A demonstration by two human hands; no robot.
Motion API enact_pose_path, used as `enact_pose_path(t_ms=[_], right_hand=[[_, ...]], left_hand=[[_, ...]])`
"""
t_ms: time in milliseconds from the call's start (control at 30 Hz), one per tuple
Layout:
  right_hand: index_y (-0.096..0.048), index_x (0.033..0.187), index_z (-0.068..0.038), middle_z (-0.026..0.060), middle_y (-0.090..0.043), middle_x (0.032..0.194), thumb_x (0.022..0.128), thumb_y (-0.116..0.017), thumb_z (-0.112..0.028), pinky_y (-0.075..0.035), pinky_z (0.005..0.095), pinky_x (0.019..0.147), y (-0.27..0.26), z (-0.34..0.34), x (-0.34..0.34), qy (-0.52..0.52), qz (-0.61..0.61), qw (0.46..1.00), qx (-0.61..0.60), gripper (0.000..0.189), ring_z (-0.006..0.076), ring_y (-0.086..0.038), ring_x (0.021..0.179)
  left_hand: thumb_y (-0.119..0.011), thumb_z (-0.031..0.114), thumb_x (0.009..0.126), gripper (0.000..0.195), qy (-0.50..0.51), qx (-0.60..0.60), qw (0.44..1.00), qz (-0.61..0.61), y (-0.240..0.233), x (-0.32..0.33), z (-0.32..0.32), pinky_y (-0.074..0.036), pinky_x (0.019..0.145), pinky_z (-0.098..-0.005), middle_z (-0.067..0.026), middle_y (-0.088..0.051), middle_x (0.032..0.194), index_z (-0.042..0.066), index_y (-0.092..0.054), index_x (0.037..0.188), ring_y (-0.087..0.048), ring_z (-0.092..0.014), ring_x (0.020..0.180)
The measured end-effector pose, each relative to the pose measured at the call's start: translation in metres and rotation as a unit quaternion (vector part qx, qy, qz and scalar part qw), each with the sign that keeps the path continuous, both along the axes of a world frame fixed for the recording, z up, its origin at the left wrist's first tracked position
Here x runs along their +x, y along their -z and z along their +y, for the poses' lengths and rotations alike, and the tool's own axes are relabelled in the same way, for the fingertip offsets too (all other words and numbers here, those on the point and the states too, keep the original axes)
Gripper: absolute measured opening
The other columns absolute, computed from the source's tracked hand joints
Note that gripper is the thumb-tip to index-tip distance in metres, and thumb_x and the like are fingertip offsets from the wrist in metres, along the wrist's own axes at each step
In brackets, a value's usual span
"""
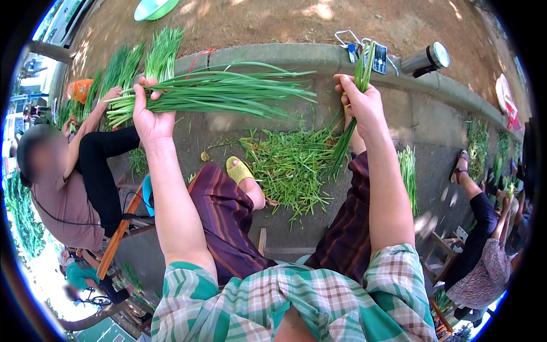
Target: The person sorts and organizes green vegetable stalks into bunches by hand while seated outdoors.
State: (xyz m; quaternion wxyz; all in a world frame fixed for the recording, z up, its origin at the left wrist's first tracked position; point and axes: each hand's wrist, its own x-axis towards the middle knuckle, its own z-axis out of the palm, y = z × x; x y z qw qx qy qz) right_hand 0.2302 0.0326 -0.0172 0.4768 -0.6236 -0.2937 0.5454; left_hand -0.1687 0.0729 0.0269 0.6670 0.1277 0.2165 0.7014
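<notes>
Across the fingers of my left hand lies a bundle of long green garlic chives, pale stem ends to the left and leaf tips to the right; the thumb closes over it. To the right, my right hand pinches a small bunch of green leaves between thumb and fingers, one end up and the other hanging down. Between my feet, a loose heap of green and yellowish trimmings covers the pavement. The two hands are apart.
A concrete kerb runs ahead, bearing a keypad phone, keys and a steel flask. More chive bundles lie at the upper left. A seated co-worker is close on my left; others sit at right. A green basin stands beyond.
</notes>
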Motion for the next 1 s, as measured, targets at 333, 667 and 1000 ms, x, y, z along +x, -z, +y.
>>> enact_pose_path(t_ms=[333, 667, 1000], right_hand=[[-0.069, 0.105, -0.01, -0.002, -0.068, 0.089, 0.091, -0.063, -0.028, -0.036, 0.0187, 0.049, 0.006, 0.002, -0.001, -0.011, 0.01, 0.999, -0.04, 0.024, 0.0028, -0.05, 0.064], [-0.068, 0.108, -0.008, -0.0002, -0.069, 0.091, 0.09, -0.065, -0.027, -0.033, 0.017, 0.048, 0.004, 0.001, -0.007, -0.059, 0.057, 0.997, -0.014, 0.026, 0.0017, -0.049, 0.063], [-0.07, 0.099, -0.004, -0.0028, -0.064, 0.076, 0.086, -0.07, -0.018, -0.041, 0.022, 0.054, 0.01, 0.001, -0.016, -0.084, -0.077, 0.993, 0.036, 0.019, 0.0042, -0.051, 0.063]], left_hand=[[-0.047, 0.025, 0.101, 0.02, 0.073, 0.061, 0.995, -0.034, -0.005, 0.002, -0.003, -0.045, 0.087, -0.0423, -0.0015, -0.058, 0.092, 0.009, -0.057, 0.108, -0.049, -0.012, 0.069], [-0.051, 0.023, 0.099, 0.019, 0.075, 0.055, 0.995, -0.025, -0.01, 0.011, -0.003, -0.043, 0.085, -0.034, -0.0007, -0.057, 0.089, 0.008, -0.059, 0.107, -0.046, -0.012, 0.068], [-0.048, 0.026, 0.1, 0.02, 0.072, 0.057, 0.995, -0.026, -0.007, 0.004, -0.002, -0.045, 0.087, -0.0386, -0.0007, -0.058, 0.092, 0.01, -0.057, 0.108, -0.049, -0.012, 0.069]])
